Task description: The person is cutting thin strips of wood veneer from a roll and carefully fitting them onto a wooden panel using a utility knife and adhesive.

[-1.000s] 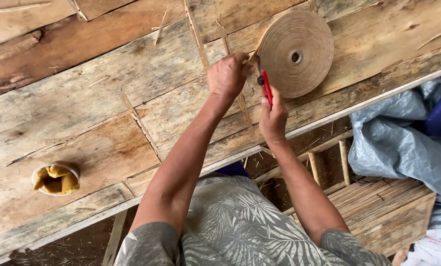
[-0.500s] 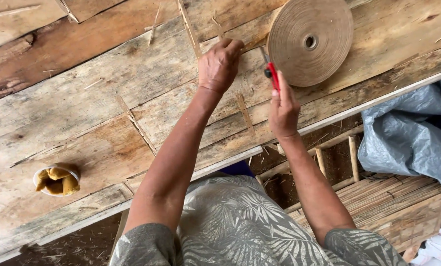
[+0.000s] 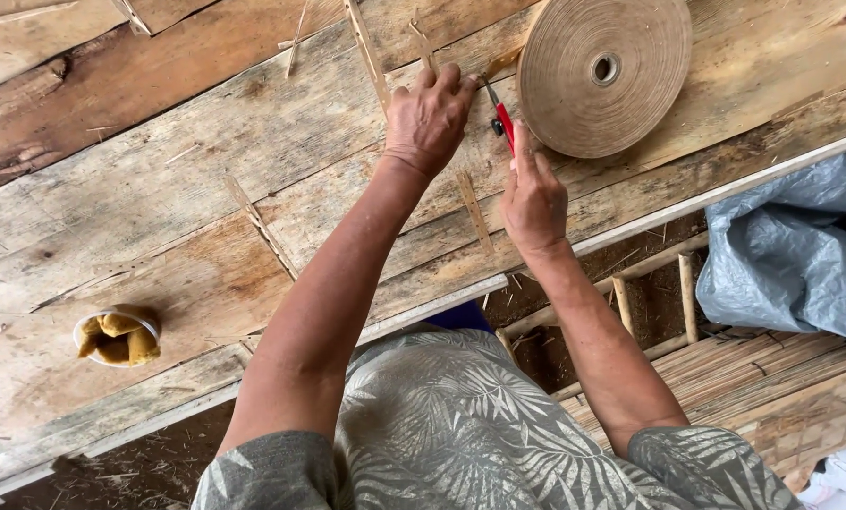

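A large flat roll of tan strip material (image 3: 604,74) lies on the rough wooden workbench (image 3: 177,189). My left hand (image 3: 430,115) presses knuckles-up on the bench just left of the roll, over the strip's loose end. Beside it, my right hand (image 3: 533,194) grips a small red-handled cutting tool (image 3: 501,119), whose metal tip points at the strip between my left fingers and the roll. Thin strips (image 3: 473,208) lie flat on the boards near both hands.
A small cup holding yellowish lumps (image 3: 116,335) sits near the bench's front left edge. A grey-blue plastic sheet (image 3: 791,246) lies to the right below the bench, above bamboo slats (image 3: 782,378). A metal edge (image 3: 631,227) lines the bench's front.
The view shifted, so the roll and both hands sit further right in the frame. My right hand stays on the red tool at the roll's edge and my left hand stays pressed beside it.
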